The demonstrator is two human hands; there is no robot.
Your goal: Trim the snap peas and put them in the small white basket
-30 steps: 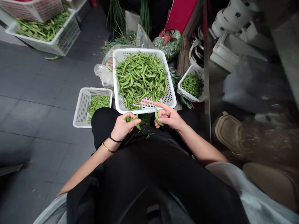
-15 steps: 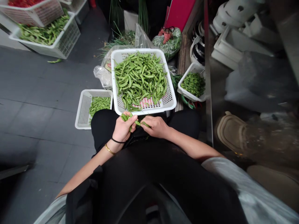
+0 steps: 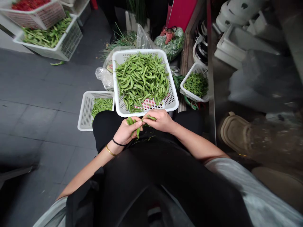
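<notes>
Hands close together over the lap: left hand (image 3: 124,131) clamped on a few pods (image 3: 130,121), right hand (image 3: 162,120) pinching one pod (image 3: 151,118) at its tip, just short of the full basket (image 3: 174,100).

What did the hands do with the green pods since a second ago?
The right hand moved left, from beside the big basket, to meet the left hand and pinches a pod there. The left hand kept its bunch of pods. The baskets stayed put.
</notes>
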